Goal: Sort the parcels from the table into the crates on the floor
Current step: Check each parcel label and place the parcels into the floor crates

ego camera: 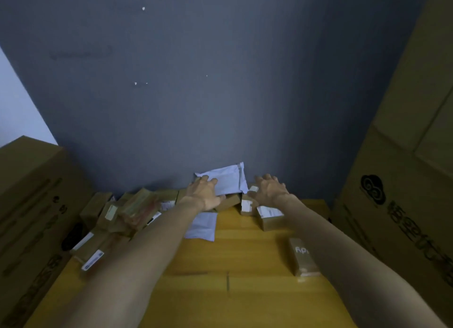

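Observation:
A white padded mailer (226, 178) leans against the grey wall at the far edge of the yellow wooden table (245, 259), on top of small cardboard parcels. My left hand (204, 193) lies on the mailer's left end with fingers curled over it. My right hand (269, 189) hovers just right of the mailer, fingers spread, holding nothing. A second flat white mailer (202, 226) lies on the table under my left forearm. A heap of brown boxed parcels (117, 217) with white labels fills the table's left side. No crates are in view.
Small brown boxes (267, 216) sit by my right wrist, and a clear-wrapped pack (302, 259) lies further right. Big cardboard cartons stand on the left (31, 205) and on the right (404, 180). The grey wall (220, 82) closes the far side.

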